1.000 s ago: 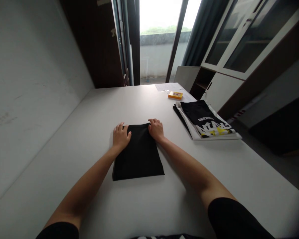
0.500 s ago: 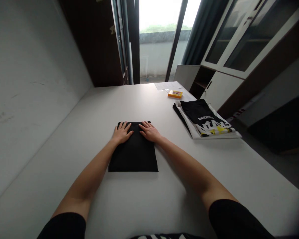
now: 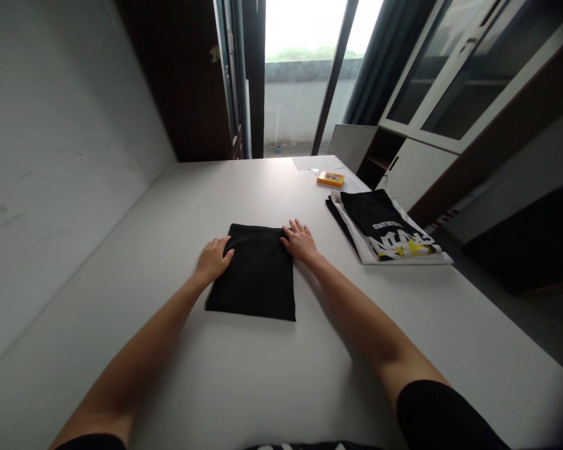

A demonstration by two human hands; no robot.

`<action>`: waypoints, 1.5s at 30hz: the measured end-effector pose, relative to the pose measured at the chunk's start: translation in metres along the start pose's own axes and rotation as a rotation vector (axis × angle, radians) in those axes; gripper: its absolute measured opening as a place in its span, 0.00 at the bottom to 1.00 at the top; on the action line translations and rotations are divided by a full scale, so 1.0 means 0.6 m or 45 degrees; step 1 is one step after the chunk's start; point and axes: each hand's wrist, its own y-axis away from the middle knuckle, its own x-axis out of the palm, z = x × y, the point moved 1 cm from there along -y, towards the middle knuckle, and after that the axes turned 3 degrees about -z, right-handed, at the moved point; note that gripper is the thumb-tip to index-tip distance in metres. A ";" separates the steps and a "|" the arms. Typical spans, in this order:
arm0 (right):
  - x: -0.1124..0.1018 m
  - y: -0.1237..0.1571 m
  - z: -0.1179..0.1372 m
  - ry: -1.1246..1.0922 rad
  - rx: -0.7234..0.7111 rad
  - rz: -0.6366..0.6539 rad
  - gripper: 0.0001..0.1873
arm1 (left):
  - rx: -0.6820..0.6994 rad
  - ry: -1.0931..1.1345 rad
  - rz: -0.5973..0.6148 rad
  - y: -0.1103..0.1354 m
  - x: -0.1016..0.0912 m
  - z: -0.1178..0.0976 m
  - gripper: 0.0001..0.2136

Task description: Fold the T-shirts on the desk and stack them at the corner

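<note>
A folded black garment (image 3: 256,272) lies flat as a neat rectangle in the middle of the white table (image 3: 178,206). My left hand (image 3: 213,257) rests at its left edge, fingers stretched out and touching the cloth. At the garment's far right corner sits my right hand (image 3: 300,240), fingers spread flat, holding nothing.
A stack of folded shirts (image 3: 387,232), black on white with yellow and white print, lies at the table's right edge. Beyond it are an orange box (image 3: 330,179) and a sheet of paper (image 3: 312,163). A wall runs along the left; cabinets stand right.
Both hands slid outward from the top middle of the garment to its left and right edges. The garment now lies a little further from me.
</note>
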 end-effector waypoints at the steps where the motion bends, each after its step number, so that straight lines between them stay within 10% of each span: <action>1: -0.005 0.001 0.008 -0.008 -0.026 -0.028 0.29 | -0.017 0.025 -0.001 0.022 -0.010 0.000 0.23; 13: 0.053 -0.054 0.187 -0.206 -0.680 0.266 0.28 | -0.324 0.642 0.235 0.197 -0.077 -0.012 0.24; 19: 0.081 -0.077 0.177 -0.083 -0.577 0.289 0.34 | -0.485 0.909 0.549 0.201 -0.086 -0.013 0.35; 29: 0.066 -0.068 0.124 -0.033 -0.537 0.262 0.35 | -0.690 0.875 0.370 0.224 -0.088 0.004 0.30; 36: 0.045 0.005 0.115 0.078 -0.321 0.176 0.34 | -0.142 0.038 -0.120 0.209 -0.097 -0.026 0.18; 41: 0.019 0.048 0.125 0.129 -0.307 0.065 0.32 | 0.548 -0.133 0.246 0.178 -0.069 -0.085 0.19; 45: 0.007 0.046 0.134 -0.030 -0.642 0.128 0.30 | 0.696 -0.257 0.398 0.170 -0.029 -0.088 0.29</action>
